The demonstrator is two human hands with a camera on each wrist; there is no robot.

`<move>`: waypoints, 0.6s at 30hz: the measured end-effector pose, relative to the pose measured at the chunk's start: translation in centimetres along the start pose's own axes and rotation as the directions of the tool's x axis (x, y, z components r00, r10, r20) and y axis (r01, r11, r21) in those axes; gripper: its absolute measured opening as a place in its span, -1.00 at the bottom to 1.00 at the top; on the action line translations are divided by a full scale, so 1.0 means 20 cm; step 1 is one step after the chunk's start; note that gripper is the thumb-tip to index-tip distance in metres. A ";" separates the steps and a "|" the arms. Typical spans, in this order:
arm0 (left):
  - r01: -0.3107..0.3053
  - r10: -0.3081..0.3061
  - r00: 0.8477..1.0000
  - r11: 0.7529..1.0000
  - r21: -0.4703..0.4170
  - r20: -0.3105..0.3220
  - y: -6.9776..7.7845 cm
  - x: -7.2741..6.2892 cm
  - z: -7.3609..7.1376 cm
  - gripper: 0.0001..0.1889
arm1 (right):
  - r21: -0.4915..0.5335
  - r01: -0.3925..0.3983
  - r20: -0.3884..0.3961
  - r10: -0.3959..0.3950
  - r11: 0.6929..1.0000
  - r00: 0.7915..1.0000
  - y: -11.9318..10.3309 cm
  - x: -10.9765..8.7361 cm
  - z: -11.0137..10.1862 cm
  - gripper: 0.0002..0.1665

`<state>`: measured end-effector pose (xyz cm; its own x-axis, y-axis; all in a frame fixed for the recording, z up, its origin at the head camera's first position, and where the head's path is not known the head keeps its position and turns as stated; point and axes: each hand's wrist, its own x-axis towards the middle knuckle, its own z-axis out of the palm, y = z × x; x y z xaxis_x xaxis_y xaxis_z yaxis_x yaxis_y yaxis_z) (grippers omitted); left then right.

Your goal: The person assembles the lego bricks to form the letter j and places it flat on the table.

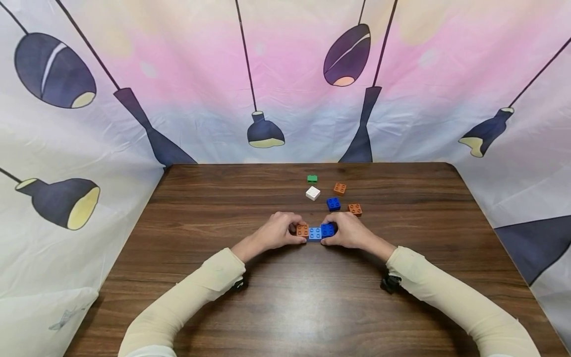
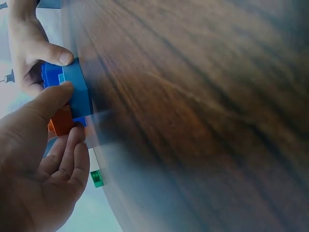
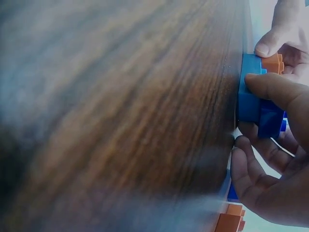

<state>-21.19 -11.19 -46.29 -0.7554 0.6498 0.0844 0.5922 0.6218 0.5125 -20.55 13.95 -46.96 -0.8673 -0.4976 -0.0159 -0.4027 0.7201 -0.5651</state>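
Near the middle of the table, a longer light blue brick carries an orange brick on its left end and a dark blue brick on its right end. Studs of the light blue brick show between them. My left hand pinches the orange brick, thumb on the near side and fingers behind. From the other end, my right hand grips the dark blue brick the same way. Both wrist views show each thumb reaching down onto the near side of the light blue brick, which sits low over the tabletop.
Behind the hands lie a green brick, a white brick, another dark blue brick and two orange bricks, one farther back and one near the right hand. A printed cloth hangs past the wooden table's far edge.
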 end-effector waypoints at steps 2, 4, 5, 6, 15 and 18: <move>0.005 -0.005 1.000 1.000 -0.003 0.000 0.00 0.00 0.00 -0.66 | 0.001 0.003 -0.002 -0.003 1.000 1.000 0.00 0.00 0.00 -0.60; 0.007 -0.007 1.000 1.000 -0.002 0.007 0.01 -0.01 0.00 -0.66 | -0.002 0.007 -0.002 -0.007 1.000 1.000 0.00 0.00 0.00 -0.60; 0.008 -0.008 1.000 1.000 -0.001 0.010 0.01 -0.01 0.01 -0.67 | -0.002 0.008 -0.002 -0.008 1.000 1.000 0.00 0.00 0.01 -0.60; 0.009 -0.009 1.000 1.000 0.000 0.014 0.01 -0.01 0.01 -0.67 | -0.003 0.010 -0.003 -0.010 1.000 1.000 0.01 0.00 0.01 -0.60; 0.019 -0.019 0.998 1.000 0.007 0.067 0.00 -0.01 0.01 -0.54 | -0.016 0.036 -0.003 -0.036 0.999 0.999 0.00 -0.01 0.00 -0.54; 0.025 -0.027 0.997 0.999 0.030 0.079 0.01 0.00 0.01 -0.42 | -0.018 0.037 0.015 -0.036 0.999 0.999 0.00 -0.02 -0.02 -0.42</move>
<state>-21.02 -10.94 -46.35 -0.7469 0.6649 0.0027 0.5811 0.6507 0.4888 -20.29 14.30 -46.60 -0.8475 -0.5307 -0.0077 -0.4396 0.7100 -0.5502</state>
